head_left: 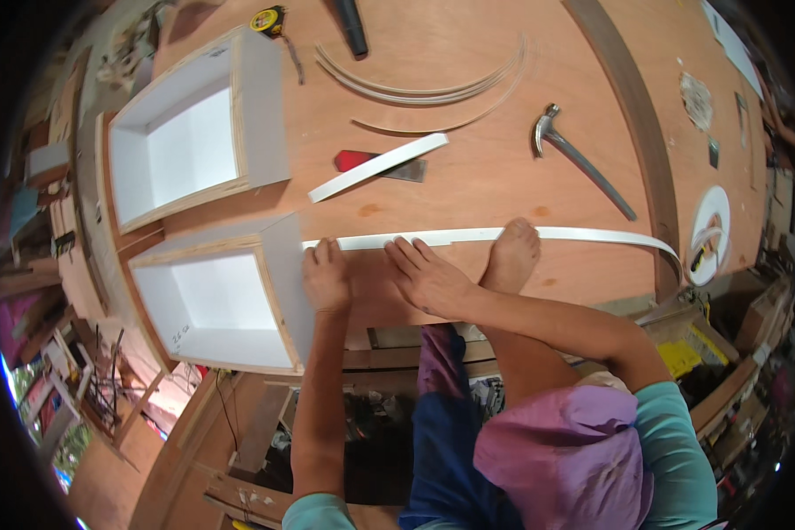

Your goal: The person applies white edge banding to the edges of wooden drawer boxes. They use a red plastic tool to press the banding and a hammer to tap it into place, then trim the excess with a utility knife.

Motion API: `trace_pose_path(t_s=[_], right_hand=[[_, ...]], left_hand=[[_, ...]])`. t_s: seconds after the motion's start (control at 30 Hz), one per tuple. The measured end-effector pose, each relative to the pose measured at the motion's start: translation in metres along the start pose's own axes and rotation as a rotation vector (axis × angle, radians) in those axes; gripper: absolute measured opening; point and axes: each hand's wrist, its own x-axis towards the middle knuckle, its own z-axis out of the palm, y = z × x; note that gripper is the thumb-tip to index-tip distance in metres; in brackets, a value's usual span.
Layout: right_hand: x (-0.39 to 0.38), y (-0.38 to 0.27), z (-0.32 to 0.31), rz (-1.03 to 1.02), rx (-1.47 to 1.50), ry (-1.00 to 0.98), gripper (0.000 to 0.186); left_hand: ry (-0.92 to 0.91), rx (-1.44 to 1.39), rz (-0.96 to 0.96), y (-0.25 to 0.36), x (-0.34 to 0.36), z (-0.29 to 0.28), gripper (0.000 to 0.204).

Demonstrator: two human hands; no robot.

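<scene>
Grey-handled claw hammer (589,171), yellow-and-black tape measure (266,19), farther open white-sided box (267,115)

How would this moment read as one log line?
left hand: on white strip, beside nearer box | right hand: on same strip | bare foot: across strip | hammer: lying beyond strip

Both hands (327,283) (431,283) lie palm-down, right forearm (543,318) slanting inward.

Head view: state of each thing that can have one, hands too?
Long white strip: laid out, right end bending
Left hand: fingers on that strip
Right hand: fingers extended, on it too
Upper box: open-faced
Lower box: open-faced
Red-handled tool: partly covered
Short white strip: lying across that tool
Thin strips: loose, curved
Hammer: lying down, untouched
</scene>
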Motion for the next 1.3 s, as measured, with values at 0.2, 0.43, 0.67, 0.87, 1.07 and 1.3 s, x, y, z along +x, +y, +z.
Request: trace_pose_path(t_s=[0.2,0.43,0.67,0.87,1.07,1.3], right_hand=[[0.003,0.003,0.005,0.007,-0.123,0.041,0.049],[0.001,0.044,-0.006,0.18,0.107,0.235,0.025],[-0.002,0.044,-0.008,0.077,0.038,0.269,0.014],[-0.001,0.047,0.0,0.038,0.018,0.272,0.012],[0.006,0.042,-0.004,0.025,0.01,0.294,0.012],[0.009,0.038,-0.007,0.031,0.007,0.273,0.012]], left_hand=[[0.047,-0.04,-0.018,0.0,-0.002,0.0,0.03],[-0.007,-0.029,-0.043,-0.001,-0.002,-0.001,0.033],[-0.037,-0.071,-0.066,0.001,-0.001,0.0,0.034],[0.008,-0.136,-0.104,-0.003,-0.007,0.011,0.028],[-0.045,-0.081,-0.219,0.019,-0.007,0.005,0.038],[0.017,-0.119,-0.127,0.092,-0.015,-0.004,0.04]])
